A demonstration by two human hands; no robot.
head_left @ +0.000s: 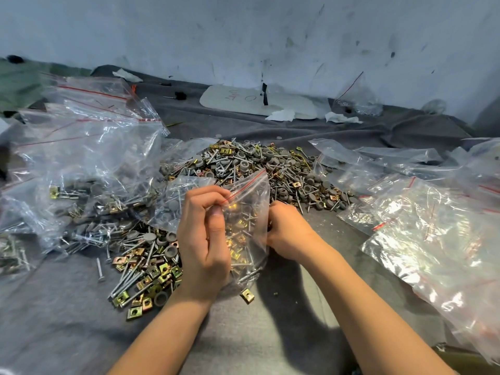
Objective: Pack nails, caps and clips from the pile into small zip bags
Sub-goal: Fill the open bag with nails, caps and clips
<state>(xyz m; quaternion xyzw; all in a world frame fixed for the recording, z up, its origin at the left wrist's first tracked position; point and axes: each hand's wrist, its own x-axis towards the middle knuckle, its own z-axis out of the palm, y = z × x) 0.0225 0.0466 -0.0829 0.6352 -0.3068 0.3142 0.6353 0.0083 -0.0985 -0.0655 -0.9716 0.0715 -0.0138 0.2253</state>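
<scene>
We see glossy clear plastic zip bags (433, 239), shiny metal nails (130, 280), brassy plated clips (146, 282), matt grey caps (161, 299), matt grey cloth (54, 320) over desk.

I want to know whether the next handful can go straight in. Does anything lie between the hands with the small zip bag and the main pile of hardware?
Nothing visible does. The clear red-striped zip bag, held by left hand and right hand, sits directly before the mixed pile of nails, grey caps and brass clips.
</scene>
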